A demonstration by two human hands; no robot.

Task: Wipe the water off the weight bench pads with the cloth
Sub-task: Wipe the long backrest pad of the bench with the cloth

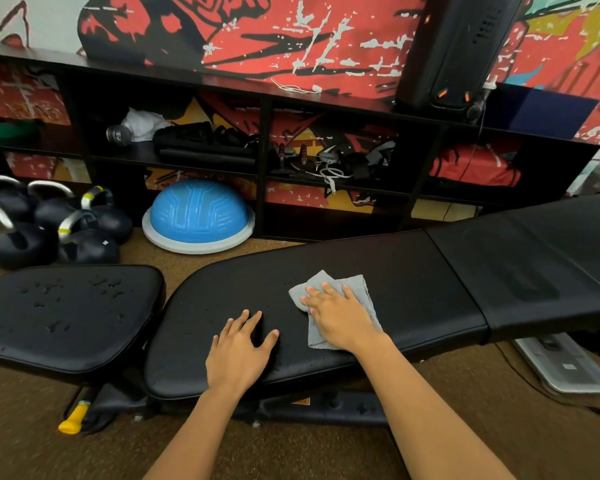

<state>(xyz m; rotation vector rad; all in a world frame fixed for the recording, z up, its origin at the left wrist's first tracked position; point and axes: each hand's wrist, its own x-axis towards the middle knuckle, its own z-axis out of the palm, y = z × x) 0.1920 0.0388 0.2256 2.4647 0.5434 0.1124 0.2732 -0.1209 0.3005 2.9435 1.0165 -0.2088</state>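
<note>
While flat on pad (361, 271): cloth (357, 289), right hand (340, 317)

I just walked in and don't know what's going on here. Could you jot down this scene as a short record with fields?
place: gym floor beside a black shelf unit
activity: wiping water off weight bench pads
right hand: flat on the grey cloth, pressing it on the middle pad
left hand: bare, fingers spread, resting on the middle pad
left pad: many water drops, not yet wiped
right pad: raised; a faint smear shows
nearby: kettlebells, blue balance dome
</note>
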